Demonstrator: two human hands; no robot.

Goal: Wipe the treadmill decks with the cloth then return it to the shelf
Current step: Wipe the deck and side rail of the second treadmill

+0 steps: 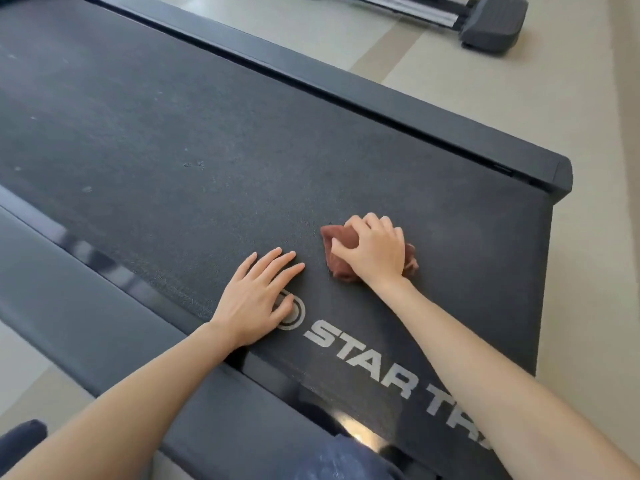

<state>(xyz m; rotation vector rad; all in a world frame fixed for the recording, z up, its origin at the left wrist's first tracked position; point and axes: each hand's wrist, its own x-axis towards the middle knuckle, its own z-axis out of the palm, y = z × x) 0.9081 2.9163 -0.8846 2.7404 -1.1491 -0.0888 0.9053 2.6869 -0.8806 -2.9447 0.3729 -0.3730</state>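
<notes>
A black treadmill deck (173, 133) fills most of the head view, with white lettering near its end. A crumpled dark red cloth (341, 239) lies on the belt close to that end. My right hand (375, 249) presses down on the cloth, fingers curled over it. My left hand (258, 297) rests flat on the belt just left of the cloth, fingers spread, partly covering the round logo. No shelf is in view.
Grey side rails (398, 109) run along both edges of the belt. Beige floor (519, 116) lies beyond the far rail. The base of another exercise machine (491, 27) stands on the floor at the top right. My knees, in dark blue fabric (346, 459), show at the bottom.
</notes>
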